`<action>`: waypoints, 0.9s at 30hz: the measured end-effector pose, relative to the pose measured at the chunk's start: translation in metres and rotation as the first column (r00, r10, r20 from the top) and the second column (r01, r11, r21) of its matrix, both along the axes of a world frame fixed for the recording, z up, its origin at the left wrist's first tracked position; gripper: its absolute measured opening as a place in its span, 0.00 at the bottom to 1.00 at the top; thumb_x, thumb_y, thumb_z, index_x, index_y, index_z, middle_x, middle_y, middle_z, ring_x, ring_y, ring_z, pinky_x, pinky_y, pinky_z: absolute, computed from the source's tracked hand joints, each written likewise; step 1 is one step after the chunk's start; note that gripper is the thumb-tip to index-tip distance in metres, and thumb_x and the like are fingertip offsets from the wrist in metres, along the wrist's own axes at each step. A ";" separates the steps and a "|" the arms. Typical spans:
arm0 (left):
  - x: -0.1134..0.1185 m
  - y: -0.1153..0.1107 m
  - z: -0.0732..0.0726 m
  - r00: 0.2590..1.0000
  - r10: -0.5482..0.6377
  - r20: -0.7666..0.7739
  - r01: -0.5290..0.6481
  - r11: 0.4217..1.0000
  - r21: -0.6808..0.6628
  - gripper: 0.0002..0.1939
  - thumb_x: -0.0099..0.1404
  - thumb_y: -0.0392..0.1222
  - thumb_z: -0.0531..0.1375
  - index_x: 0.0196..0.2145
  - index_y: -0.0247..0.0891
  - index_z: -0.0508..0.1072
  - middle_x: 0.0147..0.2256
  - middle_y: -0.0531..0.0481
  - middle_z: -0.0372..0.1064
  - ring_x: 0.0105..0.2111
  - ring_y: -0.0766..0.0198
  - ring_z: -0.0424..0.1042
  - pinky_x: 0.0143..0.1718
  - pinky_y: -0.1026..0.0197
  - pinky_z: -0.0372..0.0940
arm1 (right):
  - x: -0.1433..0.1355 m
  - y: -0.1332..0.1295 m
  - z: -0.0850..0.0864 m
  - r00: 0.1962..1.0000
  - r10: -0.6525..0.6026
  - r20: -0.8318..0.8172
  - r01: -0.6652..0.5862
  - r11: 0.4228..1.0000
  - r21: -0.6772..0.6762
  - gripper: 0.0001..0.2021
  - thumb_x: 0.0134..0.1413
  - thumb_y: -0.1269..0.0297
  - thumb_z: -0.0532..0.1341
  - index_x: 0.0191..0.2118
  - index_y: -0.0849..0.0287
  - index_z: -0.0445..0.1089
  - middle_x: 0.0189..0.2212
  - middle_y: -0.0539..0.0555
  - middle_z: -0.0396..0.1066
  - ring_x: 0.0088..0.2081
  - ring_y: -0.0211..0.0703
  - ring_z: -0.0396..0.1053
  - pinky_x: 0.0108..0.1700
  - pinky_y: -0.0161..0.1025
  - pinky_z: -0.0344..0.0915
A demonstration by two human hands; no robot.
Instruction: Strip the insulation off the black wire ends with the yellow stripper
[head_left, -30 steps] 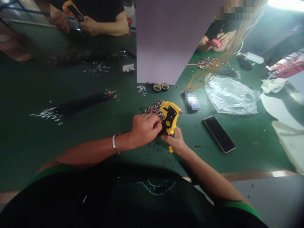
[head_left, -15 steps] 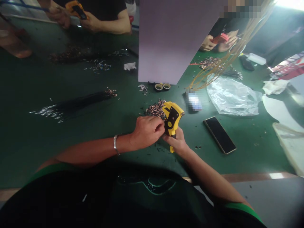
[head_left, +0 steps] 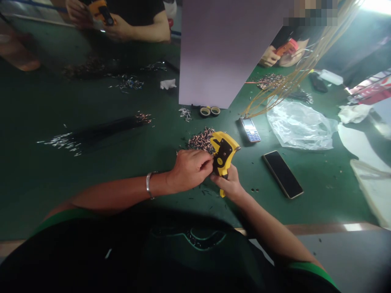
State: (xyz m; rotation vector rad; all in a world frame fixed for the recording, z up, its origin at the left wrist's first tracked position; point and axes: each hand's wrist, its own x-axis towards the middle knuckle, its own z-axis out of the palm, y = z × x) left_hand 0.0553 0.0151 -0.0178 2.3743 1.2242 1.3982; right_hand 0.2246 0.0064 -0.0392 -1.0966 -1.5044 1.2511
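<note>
My right hand [head_left: 230, 185] is wrapped round the handle of a yellow and black wire stripper [head_left: 225, 152], its head tilted up. Close against the tool's left side, my left hand [head_left: 193, 169] is closed in a pinch; whatever its fingertips hold is hidden. Just beyond my left hand lies a pile of short dark wires with bare copper ends [head_left: 200, 139], partly covered by the hand and the tool. Small dark scraps [head_left: 206, 191] are scattered on the green table below my hands.
A long bundle of black wires [head_left: 104, 130] lies to the left. Two tape rolls [head_left: 205, 112] sit by an upright panel [head_left: 214, 53]. To the right are a keypad phone [head_left: 250, 130], a smartphone [head_left: 282, 174] and a plastic bag [head_left: 301, 124]. Co-workers' hands [head_left: 120, 28] hold tools across the table.
The wire stripper and my right hand have shifted slightly right, and the tool's head leans a little more to the right. My left hand has barely moved.
</note>
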 end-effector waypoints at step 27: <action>-0.003 0.000 0.009 0.997 -0.068 0.024 0.071 0.984 -0.166 0.11 0.62 0.31 0.57 0.25 0.36 0.75 0.20 0.53 0.72 0.21 0.70 0.66 0.24 0.65 0.59 | -0.001 -0.009 -0.002 0.999 -0.033 0.004 0.033 0.990 -0.137 0.05 0.42 0.68 0.61 0.29 0.57 0.65 0.12 0.43 0.65 0.13 0.37 0.63 0.19 0.35 0.62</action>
